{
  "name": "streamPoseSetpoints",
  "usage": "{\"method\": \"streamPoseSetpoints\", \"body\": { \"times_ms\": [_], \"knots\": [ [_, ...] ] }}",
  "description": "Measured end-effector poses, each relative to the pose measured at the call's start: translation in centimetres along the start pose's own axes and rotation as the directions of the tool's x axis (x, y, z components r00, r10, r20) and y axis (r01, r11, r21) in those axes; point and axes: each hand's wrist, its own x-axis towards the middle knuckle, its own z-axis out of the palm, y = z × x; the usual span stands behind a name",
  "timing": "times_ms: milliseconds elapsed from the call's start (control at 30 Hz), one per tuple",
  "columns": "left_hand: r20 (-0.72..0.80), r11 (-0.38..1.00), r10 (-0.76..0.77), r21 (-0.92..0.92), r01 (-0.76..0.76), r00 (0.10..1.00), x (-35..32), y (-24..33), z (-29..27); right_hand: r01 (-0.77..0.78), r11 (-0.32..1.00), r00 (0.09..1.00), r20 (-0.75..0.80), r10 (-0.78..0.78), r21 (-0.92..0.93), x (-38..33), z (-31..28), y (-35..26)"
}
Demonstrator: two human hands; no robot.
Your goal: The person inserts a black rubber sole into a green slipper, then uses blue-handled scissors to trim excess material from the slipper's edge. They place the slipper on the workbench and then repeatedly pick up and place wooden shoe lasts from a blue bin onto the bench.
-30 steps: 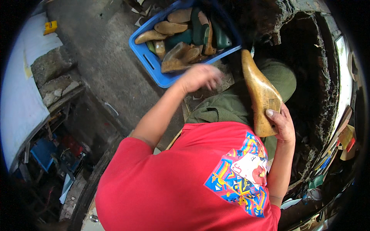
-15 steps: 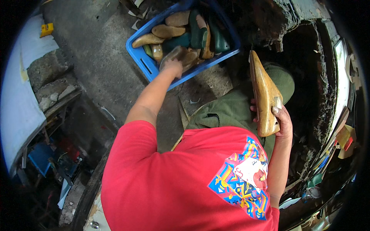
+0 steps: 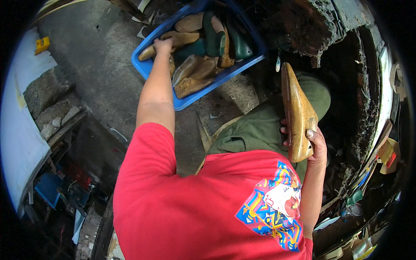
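My right hand (image 3: 318, 143) grips a yellow-brown wooden shoe last (image 3: 300, 115) at its heel end, thumb on the near side, its narrow toe pointing away from me above my right knee. Far ahead, my left hand (image 3: 164, 45) reaches into a blue plastic crate (image 3: 184, 103). Its fingers are bent over a light wooden shoe last (image 3: 147, 53) at the crate's left side; the fingertips are partly hidden. Several other lasts lie jumbled inside, among them a dark green last (image 3: 239, 45) and a brown last (image 3: 193, 87).
My knee in green corduroy trousers (image 3: 255, 128) lies between the crate and my body. A grey concrete floor (image 3: 99, 56) spreads to the left, with a white sheet-covered surface (image 3: 21, 108) at its edge. On the right is a ragged, broken dark structure (image 3: 338, 65) with scraps (image 3: 388, 156).
My left hand has let go of a brown last near the crate's front and moved to the far left of the crate. My right hand still holds its shoe last.
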Motion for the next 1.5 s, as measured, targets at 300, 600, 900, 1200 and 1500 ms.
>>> {"method": "streamPoseSetpoints", "body": {
  "times_ms": [300,600,900,1200,1500],
  "knots": [
    [0.2,0.966,0.259,-0.042,-0.256,0.945,-1.2,-0.7,-2.1,-0.027,1.0,0.999,0.017,0.027,0.01,0.5,0.2,-0.2],
    [0.123,0.773,0.577,0.238,-0.588,0.807,-16.7,5.3,2.6,-0.021,1.0,0.997,0.071,0.02,0.002,0.8,-0.6,0.0],
    [0.536,0.67,0.546,0.181,-0.72,0.643,-26.6,-0.2,3.7,-0.014,0.999,0.992,0.127,0.01,0.029,1.5,-0.6,0.2],
    [-0.307,0.919,0.39,0.189,-0.345,0.868,-13.6,-5.5,-0.8,-0.039,0.999,0.994,0.103,0.036,0.03,1.5,-0.9,0.0],
    [-0.344,0.67,-0.43,-0.742,0.039,0.835,0.1,-3.8,-5.0,-0.033,0.999,0.999,0.039,0.033,-0.008,1.1,-0.1,-0.2]
  ]
}}
